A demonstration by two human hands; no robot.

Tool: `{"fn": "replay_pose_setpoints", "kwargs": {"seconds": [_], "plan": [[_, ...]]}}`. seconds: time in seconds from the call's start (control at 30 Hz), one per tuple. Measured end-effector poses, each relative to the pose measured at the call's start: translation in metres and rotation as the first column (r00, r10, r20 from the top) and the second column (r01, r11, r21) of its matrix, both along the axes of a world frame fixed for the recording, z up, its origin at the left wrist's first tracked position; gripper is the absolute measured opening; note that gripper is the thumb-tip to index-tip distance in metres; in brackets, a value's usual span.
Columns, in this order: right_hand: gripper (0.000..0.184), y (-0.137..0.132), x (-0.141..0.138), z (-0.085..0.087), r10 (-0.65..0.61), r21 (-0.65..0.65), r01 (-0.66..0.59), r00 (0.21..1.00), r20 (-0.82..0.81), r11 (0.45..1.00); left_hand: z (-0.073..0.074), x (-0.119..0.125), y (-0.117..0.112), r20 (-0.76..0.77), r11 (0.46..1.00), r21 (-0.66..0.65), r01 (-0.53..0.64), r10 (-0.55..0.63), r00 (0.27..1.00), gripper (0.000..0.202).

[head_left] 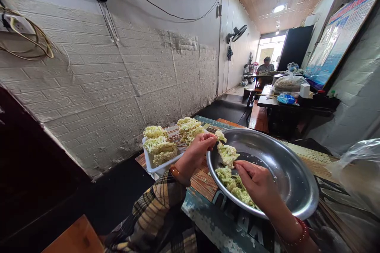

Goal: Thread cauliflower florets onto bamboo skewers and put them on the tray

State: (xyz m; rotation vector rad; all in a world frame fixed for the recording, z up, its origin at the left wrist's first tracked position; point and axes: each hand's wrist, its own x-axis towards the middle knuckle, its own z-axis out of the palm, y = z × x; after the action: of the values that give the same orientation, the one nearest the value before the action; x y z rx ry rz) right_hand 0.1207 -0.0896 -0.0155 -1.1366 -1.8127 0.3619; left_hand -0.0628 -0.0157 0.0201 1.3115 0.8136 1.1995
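Observation:
My left hand (205, 142), with an amber bangle at the wrist, is closed in a pinch at a small cauliflower floret (220, 136). Just below it, the fingertips of my right hand (255, 178) pinch a larger cauliflower floret (228, 155) by its lower end. Whether a stick joins the two florets, I cannot tell. Both hands are over the left side of a wide steel basin (292, 166). Loose cauliflower pieces (234, 186) lie in the basin near its front left rim. Left of my left hand, a white tray (154, 168) holds skewered cauliflower (160, 146) in two groups, sticks pointing inward.
The basin and tray stand on a table of coloured planks (204, 180). A clear plastic bag (360, 166) sits at the right edge. A brick-patterned wall (118, 75) runs along the left. Farther back are a dark table (268, 101) with bags and a seated person (266, 65).

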Motion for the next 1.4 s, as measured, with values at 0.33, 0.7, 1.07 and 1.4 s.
{"fn": "replay_pose_setpoints", "kwargs": {"seconds": [0.33,0.7,1.07,1.4], "plan": [[0.04,0.005,0.004,0.004,-0.056,-0.012,0.056,0.998,-0.03,0.998,0.008,0.016,-0.004,0.089,0.988,-0.097,-0.122,0.131,0.987,0.021],[0.038,0.006,0.002,-0.003,-0.068,0.013,0.069,0.996,-0.056,0.998,0.007,0.024,-0.022,0.139,0.995,-0.086,-0.052,0.063,0.988,0.018],[0.034,0.006,0.002,-0.007,-0.05,0.035,0.052,0.998,-0.048,0.998,0.005,0.039,-0.017,0.221,0.988,-0.127,-0.085,0.111,0.969,0.019],[0.031,0.006,0.0,-0.011,-0.057,0.012,0.059,0.993,-0.1,0.998,-0.008,0.044,-0.01,0.171,0.981,-0.149,-0.125,0.15,0.974,0.017]]}}
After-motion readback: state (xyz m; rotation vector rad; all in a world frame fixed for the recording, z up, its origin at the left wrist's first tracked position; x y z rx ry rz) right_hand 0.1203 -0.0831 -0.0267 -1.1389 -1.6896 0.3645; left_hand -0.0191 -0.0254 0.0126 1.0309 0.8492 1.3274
